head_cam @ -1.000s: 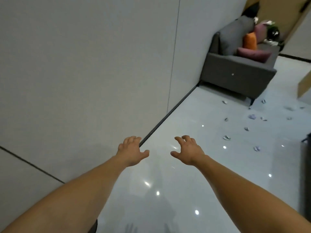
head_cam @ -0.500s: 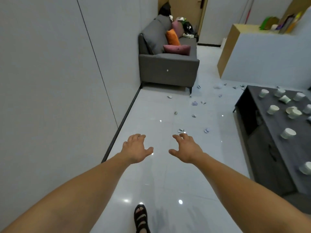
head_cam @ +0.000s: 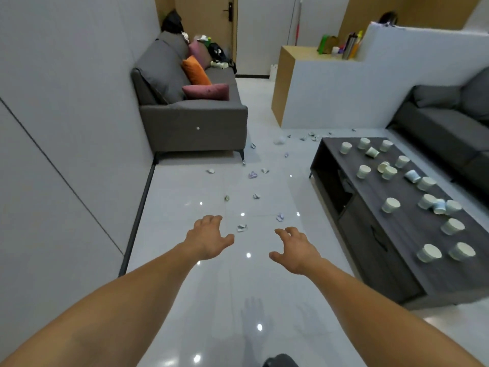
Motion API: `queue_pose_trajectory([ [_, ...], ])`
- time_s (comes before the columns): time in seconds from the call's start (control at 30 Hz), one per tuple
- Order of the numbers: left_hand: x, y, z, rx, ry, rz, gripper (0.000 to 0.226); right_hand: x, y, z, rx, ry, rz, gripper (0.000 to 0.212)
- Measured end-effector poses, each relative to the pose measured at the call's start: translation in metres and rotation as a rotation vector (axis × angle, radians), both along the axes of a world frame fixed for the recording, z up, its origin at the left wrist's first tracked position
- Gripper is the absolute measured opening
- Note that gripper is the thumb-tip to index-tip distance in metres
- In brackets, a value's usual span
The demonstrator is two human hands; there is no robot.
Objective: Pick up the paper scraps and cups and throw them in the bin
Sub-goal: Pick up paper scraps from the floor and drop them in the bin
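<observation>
My left hand point(head_cam: 209, 238) and right hand point(head_cam: 296, 250) hover palm-down over the floor point(head_cam: 211, 287), fingers spread and loosely bent, holding nothing. Paper scraps point(head_cam: 241, 228) lie scattered on the tiles, the nearest just beyond and between my hands, others toward the grey sofa point(head_cam: 190, 120). Cups point(head_cam: 390, 205) stand on the dark coffee table point(head_cam: 370, 186) to my right, mostly mouth-down, a few on their sides; I cannot tell their contents.
</observation>
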State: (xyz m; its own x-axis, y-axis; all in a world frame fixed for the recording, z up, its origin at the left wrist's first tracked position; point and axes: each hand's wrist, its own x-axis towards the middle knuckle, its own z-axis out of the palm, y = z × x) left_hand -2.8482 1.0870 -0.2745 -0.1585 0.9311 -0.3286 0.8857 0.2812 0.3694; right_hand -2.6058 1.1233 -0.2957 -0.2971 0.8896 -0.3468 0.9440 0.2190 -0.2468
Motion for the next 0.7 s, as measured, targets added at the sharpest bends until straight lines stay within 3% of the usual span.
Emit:
queue_pose_trajectory([
  [0.23,0.023,0.129,-0.010,-0.033,-0.009,-0.084,0.076,0.021,0.121,-0.019,-0.024,0.006,-0.058,0.073],
  [0.7,0.038,0.357,-0.032,-0.108,-0.066,-0.026,0.075,0.051,0.369,-0.034,-0.096,-0.004,-0.069,0.073],
])
